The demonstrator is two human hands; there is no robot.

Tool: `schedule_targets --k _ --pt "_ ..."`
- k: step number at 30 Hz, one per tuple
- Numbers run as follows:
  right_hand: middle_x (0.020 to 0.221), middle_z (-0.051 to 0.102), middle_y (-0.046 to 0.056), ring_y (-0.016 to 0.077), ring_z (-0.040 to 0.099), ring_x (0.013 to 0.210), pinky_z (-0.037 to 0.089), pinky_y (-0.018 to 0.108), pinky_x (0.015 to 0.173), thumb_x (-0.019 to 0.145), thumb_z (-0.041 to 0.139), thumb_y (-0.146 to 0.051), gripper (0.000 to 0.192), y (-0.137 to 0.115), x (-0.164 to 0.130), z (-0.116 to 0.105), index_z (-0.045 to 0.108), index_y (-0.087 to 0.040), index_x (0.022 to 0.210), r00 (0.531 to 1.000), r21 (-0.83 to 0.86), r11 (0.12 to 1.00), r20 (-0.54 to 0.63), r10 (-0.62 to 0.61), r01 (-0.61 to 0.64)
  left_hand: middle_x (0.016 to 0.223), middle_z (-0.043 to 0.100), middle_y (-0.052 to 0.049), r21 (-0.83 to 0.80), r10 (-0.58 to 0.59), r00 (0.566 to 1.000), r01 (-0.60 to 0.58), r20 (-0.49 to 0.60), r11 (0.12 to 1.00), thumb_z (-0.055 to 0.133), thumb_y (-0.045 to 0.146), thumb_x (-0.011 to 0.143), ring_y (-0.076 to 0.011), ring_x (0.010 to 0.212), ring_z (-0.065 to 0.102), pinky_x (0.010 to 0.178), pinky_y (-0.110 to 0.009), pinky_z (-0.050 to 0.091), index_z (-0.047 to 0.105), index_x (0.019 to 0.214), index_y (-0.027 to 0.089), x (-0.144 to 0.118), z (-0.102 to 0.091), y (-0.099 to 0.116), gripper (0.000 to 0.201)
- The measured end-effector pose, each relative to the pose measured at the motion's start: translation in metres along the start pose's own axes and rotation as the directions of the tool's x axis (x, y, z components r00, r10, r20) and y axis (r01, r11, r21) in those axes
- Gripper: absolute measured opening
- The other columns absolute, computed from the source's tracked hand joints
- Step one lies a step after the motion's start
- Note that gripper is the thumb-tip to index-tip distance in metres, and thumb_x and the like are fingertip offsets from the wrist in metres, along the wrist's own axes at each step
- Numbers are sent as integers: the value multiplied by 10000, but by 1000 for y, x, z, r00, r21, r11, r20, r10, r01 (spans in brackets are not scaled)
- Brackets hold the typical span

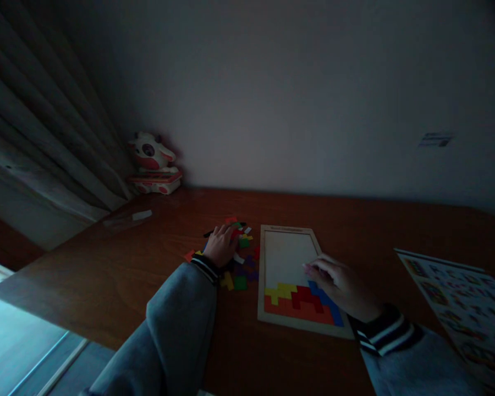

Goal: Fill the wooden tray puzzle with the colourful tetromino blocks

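My left hand (220,246) lies over a heap of coloured block-puzzle pieces, its fingers stretched out and lightly bent across them. Around it are a green piece (240,282), a yellow piece (227,281) and a purple piece (251,263). A dark pen-like stick (208,234) pokes out beside that hand. Over the right side of a wooden puzzle tray (262,275) is my right hand (334,278), thumb and fingertips drawn together; dimness hides anything between them. Yellow pieces (286,289), red pieces (307,300), orange pieces (286,309) and blue pieces (335,314) fill the tray's near end.
A printed picture sheet (457,302) lies at the right of the brown table (355,225). At the back left stands a red-and-white cow-shaped toy (152,165). A small white paper strip (142,215) is nearer, and a curtain (45,121) hangs at the left.
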State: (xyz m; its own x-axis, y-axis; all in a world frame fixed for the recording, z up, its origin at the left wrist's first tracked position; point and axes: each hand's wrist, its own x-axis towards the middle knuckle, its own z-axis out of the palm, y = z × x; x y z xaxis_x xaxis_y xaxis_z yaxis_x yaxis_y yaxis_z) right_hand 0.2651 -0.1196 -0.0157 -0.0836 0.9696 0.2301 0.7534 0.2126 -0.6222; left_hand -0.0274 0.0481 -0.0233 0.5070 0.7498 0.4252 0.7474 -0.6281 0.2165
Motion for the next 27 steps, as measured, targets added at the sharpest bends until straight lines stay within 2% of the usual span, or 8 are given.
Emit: schedule_targets --k 2,5,8,12,15,17,22,27 --pt "829 593 27 152 571 712 449 294 680 975 401 -487 378 1 0 1 631 -224 828 1000 -3 1000 13 -6 6 1456 465 -103 28 -18 998 16 58 999 397 335 988 -249 1334 429 1115 -456 342 484 1358 193 5 5 -16 406" --pt "845 592 24 148 574 715 453 288 673 978 408 -472 353 2 0 2 628 -229 845 1000 -3 1000 16 -8 8 1522 378 -103 77 -82 989 73 127 994 365 391 1000 -258 1407 332 1142 -500 278 404 1424 210 10 10 -25 462" --pt "833 580 18 148 571 709 456 289 671 978 414 -459 330 2 -1 2 616 -233 848 1000 4 1000 14 -11 11 1477 448 -89 139 -125 979 103 163 985 350 409 1004 -259 1381 371 1143 -520 255 437 1397 229 11 9 -23 441" --pt "832 571 16 151 571 715 458 295 684 978 412 -459 325 1 -1 2 603 -233 844 1000 10 1000 28 1 -1 1273 612 -98 189 -140 978 110 154 976 385 319 987 -253 1186 547 1064 -452 375 571 1259 205 10 -3 -18 349" --pt "836 571 15 153 574 721 457 299 696 977 412 -462 325 0 -1 1 605 -236 846 999 -3 1000 40 14 -14 1125 657 -109 209 -147 978 115 147 971 412 263 964 -261 1081 587 985 -428 438 662 1108 200 7 -13 -19 296" --pt "848 578 16 156 581 738 458 301 706 979 405 -462 325 -1 -1 1 611 -238 862 999 -3 1000 47 21 -21 1123 658 -104 213 -145 978 111 153 971 429 257 956 -263 1090 578 982 -424 441 686 1066 216 5 -17 -20 282" --pt "865 593 27 162 591 755 467 307 712 976 401 -477 345 -3 -1 -1 619 -233 867 999 3 1000 46 26 -27 1231 659 -40 198 -139 973 102 183 975 433 292 965 -219 1129 586 1012 -358 434 683 1137 260 5 -20 -21 305" --pt "861 603 29 162 595 747 470 304 705 974 402 -479 352 -4 -1 -1 621 -233 851 999 -8 1000 41 15 -15 1096 717 -55 221 -180 965 136 191 966 506 340 902 -246 1046 634 928 -366 485 741 999 254 5 -22 -13 269"
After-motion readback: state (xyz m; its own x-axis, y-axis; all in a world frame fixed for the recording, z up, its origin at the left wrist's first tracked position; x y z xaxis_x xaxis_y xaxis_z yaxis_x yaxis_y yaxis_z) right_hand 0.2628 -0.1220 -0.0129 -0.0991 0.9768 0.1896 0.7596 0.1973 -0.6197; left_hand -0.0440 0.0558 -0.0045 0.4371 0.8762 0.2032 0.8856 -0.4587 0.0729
